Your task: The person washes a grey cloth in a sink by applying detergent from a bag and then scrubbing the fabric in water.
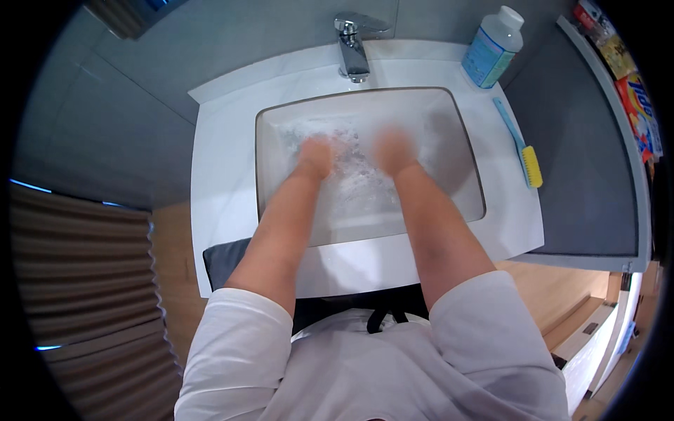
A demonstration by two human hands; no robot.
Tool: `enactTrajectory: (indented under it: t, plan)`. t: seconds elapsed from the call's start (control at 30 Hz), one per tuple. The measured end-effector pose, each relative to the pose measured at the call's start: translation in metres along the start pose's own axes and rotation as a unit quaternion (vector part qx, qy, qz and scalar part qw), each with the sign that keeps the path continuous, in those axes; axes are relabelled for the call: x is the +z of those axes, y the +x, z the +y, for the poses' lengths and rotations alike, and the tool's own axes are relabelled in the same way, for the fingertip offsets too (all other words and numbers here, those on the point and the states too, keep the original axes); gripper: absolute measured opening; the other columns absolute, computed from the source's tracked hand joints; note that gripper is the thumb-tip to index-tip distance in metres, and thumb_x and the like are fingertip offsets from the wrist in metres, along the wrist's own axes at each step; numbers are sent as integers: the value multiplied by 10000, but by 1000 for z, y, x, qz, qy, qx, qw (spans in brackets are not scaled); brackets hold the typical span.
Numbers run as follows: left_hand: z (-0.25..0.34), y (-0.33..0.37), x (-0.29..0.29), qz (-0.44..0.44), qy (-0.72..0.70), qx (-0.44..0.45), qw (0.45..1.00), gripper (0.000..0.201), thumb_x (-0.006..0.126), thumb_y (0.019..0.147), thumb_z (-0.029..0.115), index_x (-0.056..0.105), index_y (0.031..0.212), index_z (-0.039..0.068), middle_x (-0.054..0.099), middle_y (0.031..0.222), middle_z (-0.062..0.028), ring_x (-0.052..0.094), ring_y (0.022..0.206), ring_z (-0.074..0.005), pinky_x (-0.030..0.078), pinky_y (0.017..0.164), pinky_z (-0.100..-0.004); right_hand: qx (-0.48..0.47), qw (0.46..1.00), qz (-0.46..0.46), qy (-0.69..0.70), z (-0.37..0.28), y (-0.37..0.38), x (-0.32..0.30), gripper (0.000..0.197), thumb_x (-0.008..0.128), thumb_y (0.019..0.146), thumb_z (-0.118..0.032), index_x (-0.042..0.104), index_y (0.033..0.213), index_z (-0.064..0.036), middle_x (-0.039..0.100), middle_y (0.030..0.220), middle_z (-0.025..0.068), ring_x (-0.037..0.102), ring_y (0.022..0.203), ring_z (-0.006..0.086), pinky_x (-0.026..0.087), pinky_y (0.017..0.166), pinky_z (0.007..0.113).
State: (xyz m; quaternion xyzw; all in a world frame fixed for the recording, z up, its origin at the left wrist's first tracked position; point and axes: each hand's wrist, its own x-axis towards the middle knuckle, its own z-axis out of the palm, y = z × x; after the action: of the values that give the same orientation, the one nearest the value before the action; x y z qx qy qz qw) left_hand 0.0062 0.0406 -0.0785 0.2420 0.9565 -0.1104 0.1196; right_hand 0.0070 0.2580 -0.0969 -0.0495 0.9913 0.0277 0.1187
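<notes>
Plenty of White Froth (361, 184), Little Firm to Grip

A person's left hand (317, 156) and right hand (395, 149) reach into a pale, round-cornered basin (453, 175), set apart from each other at the frothy water; both are blurred, and whether the fingers close on anything cannot be told. The froth lies across the basin's middle and left, bright and lumpy near the left hand, thin and streaky toward the near side; anything beneath it is hidden. Loose and soft, it likely weighs next to nothing and slips between fingers, so cupped palms from below look the surest hold, with wet skin probably slick. Glossy white worktop (223, 175) with faint grey veining frames the basin under a smooth chrome faucet (352, 52). At right stands a translucent, white-capped bottle (493, 49); nearer, by the edge, lies a slim blue-handled brush (521, 146) with dense yellow bristles.
</notes>
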Motion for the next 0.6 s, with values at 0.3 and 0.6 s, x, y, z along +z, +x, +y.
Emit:
enactTrajectory:
  t: [0.3,0.6]
  plan:
    - [6,31,4,50,-122,-26,991,267,550,888,230,761,972,89,741,1025,-168,711,976,-345,562,848,-453,11,996,67,63,9,11,15,319,513,953,-237,728,1151,-109,704,1230,127,660,1166,318,505,992,448]
    - [20,38,-19,41,-142,-9,989,355,476,916,308,764,1023,128,731,1136,-138,705,1046,-313,553,875,-475,11,994,-18,105,0,25,-24,416,447,981,-333,756,1073,-71,702,1193,184,669,1120,357,527,966,474]
